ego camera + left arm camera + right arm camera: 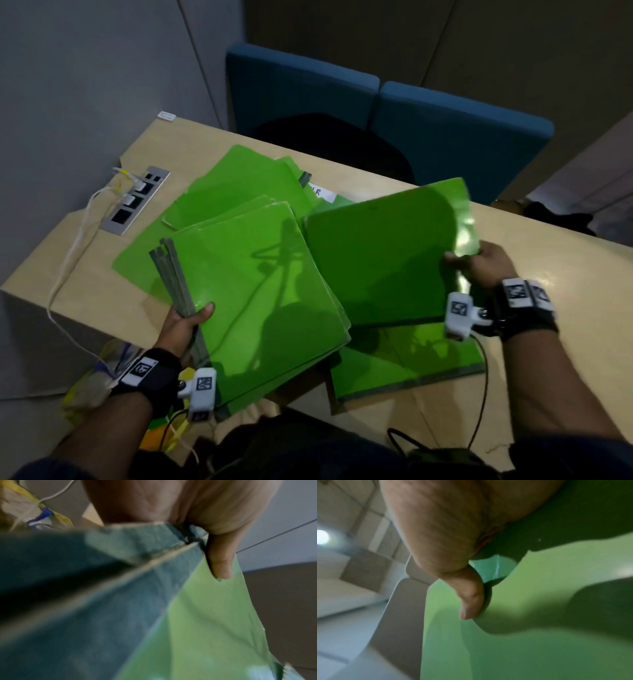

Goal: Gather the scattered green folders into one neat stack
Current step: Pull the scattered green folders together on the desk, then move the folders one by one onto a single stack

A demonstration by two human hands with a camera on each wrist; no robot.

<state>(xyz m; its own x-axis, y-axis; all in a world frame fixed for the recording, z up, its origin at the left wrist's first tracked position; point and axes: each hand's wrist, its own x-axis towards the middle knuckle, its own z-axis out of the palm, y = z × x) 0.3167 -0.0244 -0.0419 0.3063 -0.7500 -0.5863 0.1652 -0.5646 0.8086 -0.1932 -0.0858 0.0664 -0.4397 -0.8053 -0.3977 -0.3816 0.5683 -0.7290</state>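
Observation:
My left hand grips a bundle of several green folders by their grey spines, thumb on top; the left wrist view shows that thumb pressing the green cover beside the spine. My right hand pinches a single green folder at its right edge and holds it lifted over the table. In the right wrist view the thumb lies on that folder. More green folders lie fanned at the back, and one lies under the lifted folder at the table's front.
The beige table carries a power socket panel with white cables at the left. Two blue chairs stand behind the table. A yellow bag sits on the floor to the left.

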